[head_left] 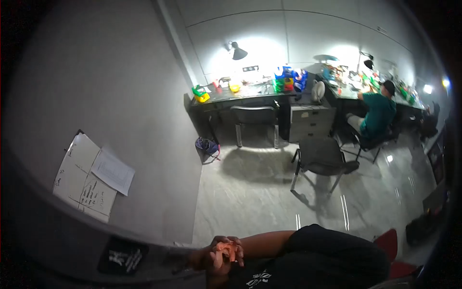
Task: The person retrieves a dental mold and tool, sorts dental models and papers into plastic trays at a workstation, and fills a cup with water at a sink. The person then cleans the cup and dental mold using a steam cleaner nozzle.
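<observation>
Low in the head view, my two hands come together in front of my dark shirt. My right hand [235,241] reaches in from the right along a bare forearm, its fingers curled around a small, crumpled-looking orange-pink thing [229,249]. Its exact kind is too small and blurred to make out. My left hand [215,267] is close against it from below and the left, with its fingers bent and partly in shadow. Where one hand ends and the other begins is hard to see.
A wall with a whiteboard [72,168] and a paper sheet [113,171] rises at left. Ahead stand a cluttered desk [240,94], chairs [317,156], and a drawer cabinet [312,120]. A bag [207,146] lies by the wall. A person [378,113] sits working at another desk, right.
</observation>
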`<state>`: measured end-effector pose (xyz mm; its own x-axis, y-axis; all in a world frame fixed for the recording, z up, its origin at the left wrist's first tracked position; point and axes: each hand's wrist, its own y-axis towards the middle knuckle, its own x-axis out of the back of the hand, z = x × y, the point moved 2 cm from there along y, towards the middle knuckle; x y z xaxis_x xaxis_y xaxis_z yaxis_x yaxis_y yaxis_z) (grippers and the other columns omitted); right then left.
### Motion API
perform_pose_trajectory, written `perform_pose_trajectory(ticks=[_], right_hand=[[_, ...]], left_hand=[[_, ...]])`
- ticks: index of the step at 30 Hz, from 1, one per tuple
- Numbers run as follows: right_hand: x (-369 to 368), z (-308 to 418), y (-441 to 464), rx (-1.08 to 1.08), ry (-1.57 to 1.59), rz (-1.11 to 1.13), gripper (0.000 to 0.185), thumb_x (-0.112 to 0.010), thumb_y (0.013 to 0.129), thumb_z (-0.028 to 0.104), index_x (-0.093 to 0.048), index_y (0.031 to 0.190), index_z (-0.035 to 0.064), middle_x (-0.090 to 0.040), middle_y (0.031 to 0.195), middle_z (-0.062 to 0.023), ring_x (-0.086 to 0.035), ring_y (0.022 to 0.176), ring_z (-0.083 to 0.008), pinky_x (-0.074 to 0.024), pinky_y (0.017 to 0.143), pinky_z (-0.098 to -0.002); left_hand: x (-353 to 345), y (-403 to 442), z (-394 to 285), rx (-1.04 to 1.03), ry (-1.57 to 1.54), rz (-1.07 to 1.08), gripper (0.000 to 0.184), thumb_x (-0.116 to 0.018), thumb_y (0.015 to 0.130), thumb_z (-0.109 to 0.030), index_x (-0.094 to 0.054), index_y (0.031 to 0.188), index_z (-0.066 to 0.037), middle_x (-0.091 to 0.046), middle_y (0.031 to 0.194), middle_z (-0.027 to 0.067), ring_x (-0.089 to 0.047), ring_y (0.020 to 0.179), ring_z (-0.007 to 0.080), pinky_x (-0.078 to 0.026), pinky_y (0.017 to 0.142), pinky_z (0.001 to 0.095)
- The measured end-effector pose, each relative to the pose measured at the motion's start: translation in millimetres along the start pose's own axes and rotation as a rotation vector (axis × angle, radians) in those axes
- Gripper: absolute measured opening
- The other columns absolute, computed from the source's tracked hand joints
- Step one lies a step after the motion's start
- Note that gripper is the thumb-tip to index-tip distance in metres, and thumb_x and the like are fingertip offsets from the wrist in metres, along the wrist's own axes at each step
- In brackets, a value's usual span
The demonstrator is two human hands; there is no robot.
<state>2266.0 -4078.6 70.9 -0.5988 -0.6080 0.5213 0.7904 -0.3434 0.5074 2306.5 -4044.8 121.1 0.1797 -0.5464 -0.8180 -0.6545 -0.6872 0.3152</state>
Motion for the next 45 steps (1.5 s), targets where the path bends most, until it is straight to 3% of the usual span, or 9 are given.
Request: perform_pose_trajectory(ticks=[6,7,10,12,20,30,35,41,45], right_hand=[[63,-136,-117,-0.474,-0.067,0.258,0.021,-0.053,0.091,0.015,-0.070,0.081,0.0061,-0.068,0.099,-0.0095,-0.064,0.092,-0.0264,-0.0492,0.082,-0.0398],[87,-165,-166,-0.134,-0.078,0.199,0.022,-0.056,0.087,0.022,-0.065,0.084,0.0024,-0.065,0.085,-0.0174,-0.058,0.079,-0.0390,-0.0445,0.070,-0.0466],[184,-173,-279,-0.909,0.533,-0.085,0.011,-0.056,0.085,0.005,-0.066,0.085,0.0023,-0.067,0.087,-0.0101,-0.067,0.079,-0.0190,-0.0544,0.074,-0.0351],[250,-158,-318,-1.030,0.587,-0.263,0.008,-0.056,0.083,-0.004,-0.063,0.084,-0.0005,-0.066,0.086,-0.0088,-0.068,0.083,-0.0182,-0.0561,0.078,-0.0315],[429,-143,-327,-0.936,0.410,-0.433,0.024,-0.059,0.096,0.023,-0.063,0.109,0.0027,-0.061,0.092,-0.0014,-0.055,0.085,-0.0089,-0.0469,0.076,-0.0268],[507,-193,-247,-0.679,0.403,-0.416,0.032,-0.068,0.088,0.010,-0.060,0.119,0.0033,-0.057,0.073,0.0048,-0.045,0.060,-0.0015,-0.0366,0.053,-0.0206],[567,-234,-201,-0.807,0.454,-0.311,0.036,-0.071,0.085,0.004,-0.059,0.119,0.0017,-0.057,0.086,0.0023,-0.052,0.077,-0.0032,-0.0428,0.068,-0.0187],[613,-324,-153,-0.785,0.519,-0.397,0.044,-0.068,0.088,0.006,-0.048,0.126,-0.0001,-0.064,0.091,-0.0029,-0.060,0.085,-0.0084,-0.0473,0.074,-0.0219],[650,-369,-130,-0.790,0.601,-0.522,0.033,-0.066,0.090,0.007,-0.049,0.117,0.0004,-0.066,0.096,-0.0095,-0.064,0.086,-0.0134,-0.0510,0.076,-0.0262]], left_hand=[[13,74,4,-0.096,-0.022,-0.355,0.056,-0.045,0.096,-0.049,-0.044,0.125,-0.001,-0.048,0.118,0.0279,-0.057,0.087,0.0395,-0.054,0.066,0.0462],[26,83,7,-0.115,-0.040,-0.447,0.055,-0.044,0.097,-0.048,-0.044,0.125,-0.001,-0.048,0.119,0.0275,-0.057,0.087,0.0398,-0.053,0.067,0.0466],[73,109,20,-0.228,-0.051,-0.722,0.047,-0.043,0.099,-0.042,-0.048,0.124,-0.002,-0.054,0.119,0.0248,-0.059,0.090,0.0394,-0.052,0.074,0.0485],[97,136,34,-0.242,-0.003,-0.792,0.048,-0.043,0.099,-0.042,-0.046,0.126,-0.002,-0.054,0.117,0.0244,-0.060,0.090,0.0389,-0.052,0.077,0.0478],[130,327,87,-0.088,0.177,-0.795,0.049,-0.054,0.094,-0.037,-0.046,0.127,-0.002,-0.055,0.118,0.0238,-0.064,0.085,0.0334,-0.054,0.074,0.0415],[173,448,91,0.083,0.549,-0.827,0.036,-0.058,0.094,-0.024,-0.053,0.120,0.000,-0.063,0.111,0.0184,-0.067,0.085,0.0244,-0.057,0.070,0.0395],[228,509,41,0.037,0.504,-0.781,0.026,-0.061,0.092,-0.012,-0.058,0.115,0.000,-0.062,0.093,0.0080,-0.064,0.081,0.0149,-0.058,0.074,0.0354],[297,578,-28,0.095,0.583,-0.696,0.065,-0.033,0.099,-0.054,-0.051,0.125,0.003,-0.062,0.102,0.0121,-0.064,0.085,0.0186,-0.054,0.084,0.0361],[343,628,-61,0.201,0.401,-0.650,0.081,-0.019,0.096,-0.065,-0.048,0.129,0.003,-0.062,0.106,0.0111,-0.063,0.091,0.0190,-0.051,0.087,0.0370]])
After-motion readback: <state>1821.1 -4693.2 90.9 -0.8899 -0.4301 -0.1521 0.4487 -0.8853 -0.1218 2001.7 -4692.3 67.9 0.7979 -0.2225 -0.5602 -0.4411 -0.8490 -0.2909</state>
